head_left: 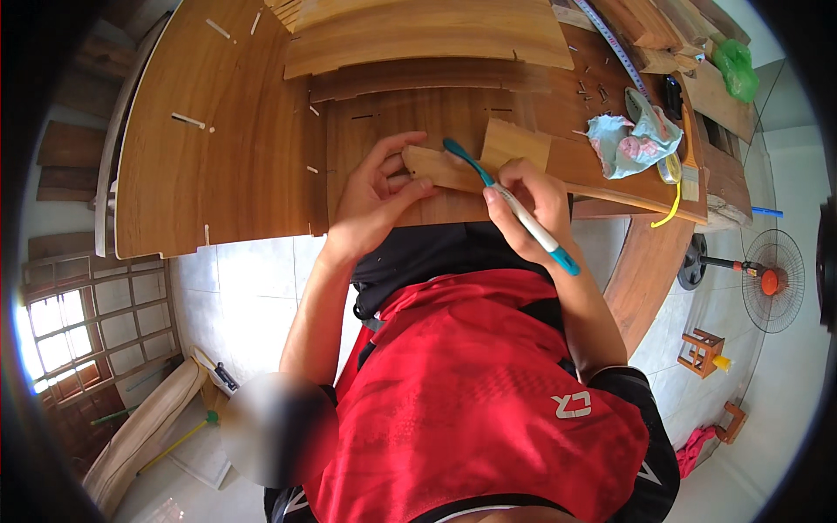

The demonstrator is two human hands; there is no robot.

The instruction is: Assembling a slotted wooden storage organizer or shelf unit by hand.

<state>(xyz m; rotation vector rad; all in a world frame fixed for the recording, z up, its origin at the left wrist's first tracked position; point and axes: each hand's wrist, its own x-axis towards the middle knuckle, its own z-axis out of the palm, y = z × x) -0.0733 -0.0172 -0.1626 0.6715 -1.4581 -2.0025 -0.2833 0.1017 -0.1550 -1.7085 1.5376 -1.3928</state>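
A small wooden piece (446, 169) is gripped at its left end by my left hand (377, 190), thumb on top and fingers behind. My right hand (534, 209) is closed around a teal and white toothbrush (525, 216). The brush slants across the piece, its teal head reaching over the piece's upper edge; the bristles cannot be made out. Just behind my right hand lies a squarish light wooden board (516, 146). Beneath both hands is a wide brown wooden panel (418, 118) with narrow slots.
Stacked wooden panels (427, 39) lie at the far side. On the right are scattered screws (602, 92), a tape measure strip (610, 39), a crumpled light-blue package (629, 148), a yellow-edged tape roll (670, 169) and a green plastic bag (735, 70). A fan (772, 281) stands beyond.
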